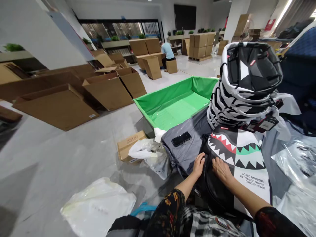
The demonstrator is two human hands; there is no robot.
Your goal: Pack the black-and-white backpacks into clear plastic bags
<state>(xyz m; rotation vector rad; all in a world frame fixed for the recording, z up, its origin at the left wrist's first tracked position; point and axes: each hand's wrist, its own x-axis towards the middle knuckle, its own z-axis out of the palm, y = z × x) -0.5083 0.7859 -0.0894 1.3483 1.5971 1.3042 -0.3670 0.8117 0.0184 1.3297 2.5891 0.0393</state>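
Floral sleeves [166, 214] and a black-and-white checked cloth [209, 223] sit nearest, at the bottom. Just beyond, on the right, a black-and-white backpack [249, 174] with a zigzag-toothed print lies flat, its lettering upside down. The left hand [198, 165] rests at its left edge, fingers bent; the right hand [221, 169] has its fingers curled against the black part beside the print. Whether either grasps the material, I cannot tell. Left of the backpack, a phone [181, 139] lies on grey sheeting [197, 123]. Stacked open bags [228, 95] rise just past the backpack's far end. Farther off stands a green bin [168, 89]; cardboard cartons [108, 92] fill the far left, and a person in light blue [168, 50] sits beyond.
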